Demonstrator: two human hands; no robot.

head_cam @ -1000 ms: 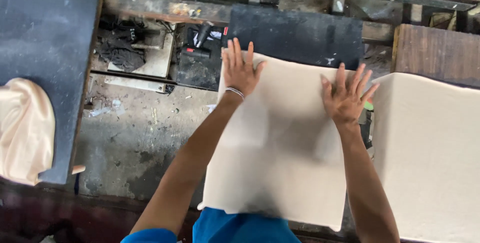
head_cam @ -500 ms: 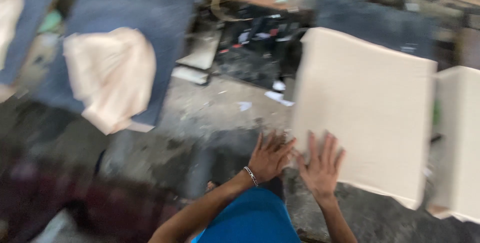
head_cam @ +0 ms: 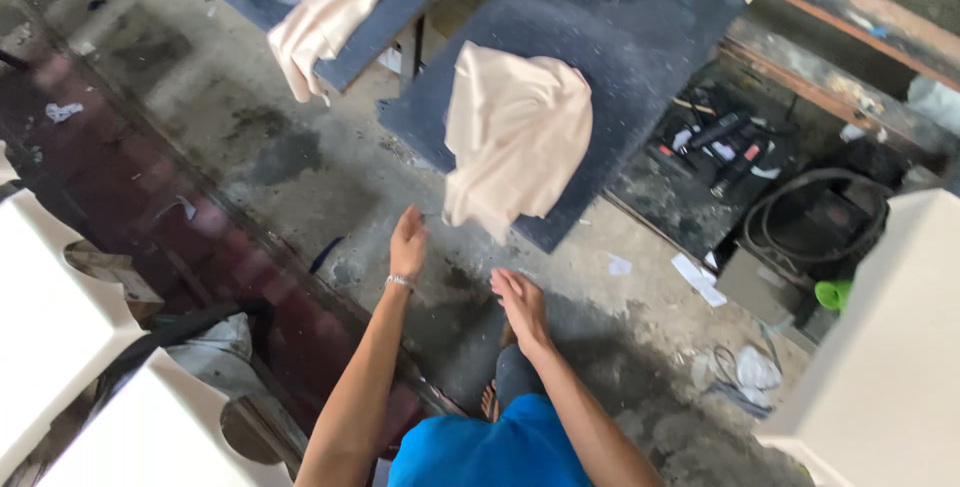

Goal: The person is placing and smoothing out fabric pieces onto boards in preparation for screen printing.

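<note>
both hands hang open and empty, the left hand (head_cam: 408,244) nearer the crumpled cream cloth (head_cam: 515,132) draping off the dark bench (head_cam: 640,57) just ahead of the right hand (head_cam: 520,302).

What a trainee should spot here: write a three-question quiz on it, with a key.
1. True or false: the right hand holds a tool.
2. The cream cloth nearest the left hand lies on: A) a dark board; B) the bare floor; C) a white block.
3. Which hand's wrist wears the bracelet?
Key: 1 false, it is empty and open; 2 A; 3 left.
</note>
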